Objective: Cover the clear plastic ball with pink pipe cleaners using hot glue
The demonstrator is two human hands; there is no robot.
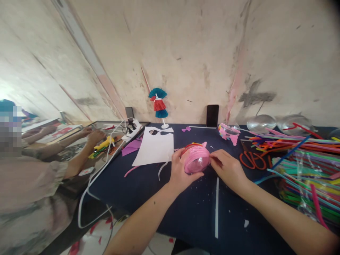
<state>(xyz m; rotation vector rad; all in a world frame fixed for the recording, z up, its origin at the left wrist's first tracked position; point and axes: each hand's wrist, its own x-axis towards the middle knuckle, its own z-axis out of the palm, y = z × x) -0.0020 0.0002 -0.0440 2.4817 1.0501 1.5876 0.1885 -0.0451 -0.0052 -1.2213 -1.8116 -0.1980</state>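
Observation:
A rounded pink object [197, 158], wrapped in fuzzy pink strands with a shiny clear part at its lower front, is held above the dark blue table [191, 216]. My left hand [179, 171] grips it from the left, thumb below and fingers behind. On its right side, my right hand [228, 169] has thumb and fingertips pinched together at the edge; whatever is between them is too small to make out. Red and yellow strands show on top of the object. A white strip [217, 209] lies below the hands.
White cut paper [155, 147] lies left, with purple pieces [131, 147] beside it. Orange-handled scissors [252, 160] and many pipe cleaners [308, 180] are right. A phone [212, 115], a fan-skirted figure [160, 106] and a pink-wrapped clear piece [228, 132] stand behind. A co-worker [34, 180] works left.

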